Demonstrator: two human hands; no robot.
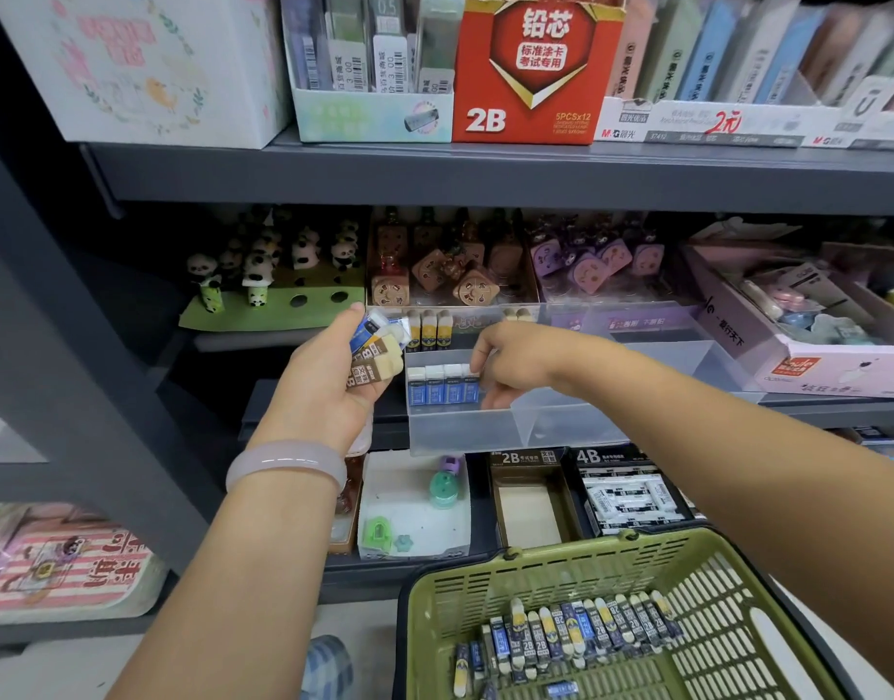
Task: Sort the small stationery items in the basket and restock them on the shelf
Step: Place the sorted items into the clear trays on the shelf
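Observation:
My left hand [324,381] grips a bunch of small wrapped erasers [379,351], brown and blue sleeved, held up left of a clear plastic bin [561,421] on the middle shelf. A row of blue-and-white erasers [442,385] stands upright in the bin's front left compartment. My right hand [515,363] reaches into that compartment and pinches the rightmost eraser of the row. Yellow-and-blue erasers [430,330] stand in the compartment behind. A green basket [485,588] at lower right holds several more wrapped erasers [571,639].
Below the bin sit a white tray [414,502] with green sharpeners, a 2B box [531,502] and a 4B eraser box [626,497]. Panda figures [263,275], brown and purple items fill the shelf behind. A red 2B lead box [531,73] stands on the shelf above.

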